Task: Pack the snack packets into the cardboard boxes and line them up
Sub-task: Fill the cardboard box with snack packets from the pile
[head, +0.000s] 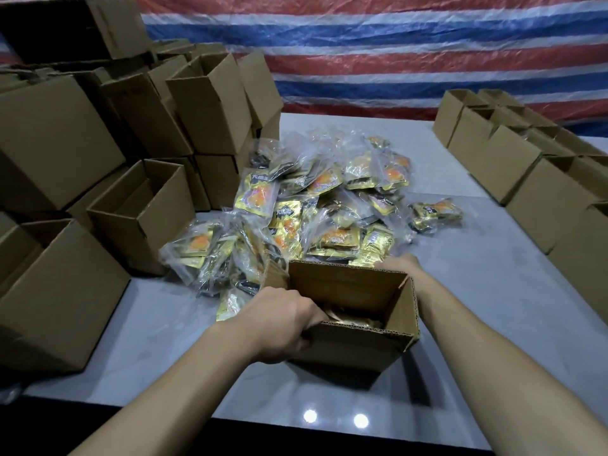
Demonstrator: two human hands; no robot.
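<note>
An open cardboard box sits on the grey table in front of me, with gold snack packets lying in its bottom. My left hand grips the box's near-left rim, fingers curled over the edge. My right hand reaches past the box's far-right corner and touches the edge of the packet pile; its fingers are mostly hidden behind the box. The pile of gold and orange snack packets in clear bags spreads across the middle of the table just beyond the box.
Open empty cardboard boxes are stacked and scattered along the left side. A line of boxes runs along the right edge of the table. A striped red, white and blue tarpaulin hangs behind.
</note>
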